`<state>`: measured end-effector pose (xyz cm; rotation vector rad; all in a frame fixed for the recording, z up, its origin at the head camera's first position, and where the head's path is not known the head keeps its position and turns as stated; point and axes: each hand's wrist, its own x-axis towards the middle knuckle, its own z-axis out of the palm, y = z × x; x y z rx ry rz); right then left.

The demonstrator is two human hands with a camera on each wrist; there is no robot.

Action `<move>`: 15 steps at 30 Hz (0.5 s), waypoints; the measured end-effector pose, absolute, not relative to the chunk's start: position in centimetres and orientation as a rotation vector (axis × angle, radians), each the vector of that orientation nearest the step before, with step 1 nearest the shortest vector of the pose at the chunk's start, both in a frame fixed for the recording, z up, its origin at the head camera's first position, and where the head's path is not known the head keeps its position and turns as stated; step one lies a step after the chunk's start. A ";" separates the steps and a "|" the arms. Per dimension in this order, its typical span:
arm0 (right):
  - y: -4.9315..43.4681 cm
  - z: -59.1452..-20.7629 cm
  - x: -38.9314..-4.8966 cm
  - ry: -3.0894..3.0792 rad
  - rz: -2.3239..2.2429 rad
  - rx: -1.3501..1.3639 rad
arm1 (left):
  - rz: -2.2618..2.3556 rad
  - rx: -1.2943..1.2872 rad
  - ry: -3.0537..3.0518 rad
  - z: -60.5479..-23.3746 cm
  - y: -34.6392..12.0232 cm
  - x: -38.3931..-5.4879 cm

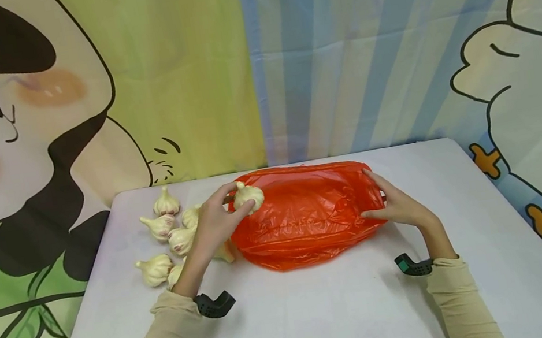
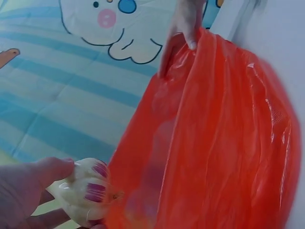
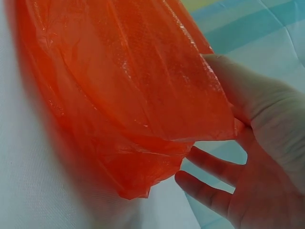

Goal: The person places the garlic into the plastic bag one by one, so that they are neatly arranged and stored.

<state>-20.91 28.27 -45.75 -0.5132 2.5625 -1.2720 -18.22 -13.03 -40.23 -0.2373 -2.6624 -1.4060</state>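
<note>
A red plastic bag (image 1: 303, 211) lies on the white table, its mouth spread wide. My left hand (image 1: 215, 223) grips a garlic bulb (image 1: 249, 197) between thumb and fingers at the bag's left rim. Purple streaks mark that garlic bulb (image 2: 88, 191) in the left wrist view. At the opposite end, my right hand (image 1: 401, 205) holds the bag's right edge. The right wrist view has the thumb on one side of the red film (image 3: 152, 86) and fingers partly behind it. What lies inside the bag cannot be made out.
Several loose garlic bulbs (image 1: 160, 227) lie on the table's left side, some partly hidden by my left forearm. The white table (image 1: 324, 313) reaches back to a printed cartoon curtain (image 1: 214, 72). Black cameras (image 1: 215, 305) sit on both wrists.
</note>
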 end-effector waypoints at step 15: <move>28.1 -45.8 -20.6 2.430 -1.281 -0.590 | -1.188 -0.251 -2.889 -42.8 -9.7 -20.8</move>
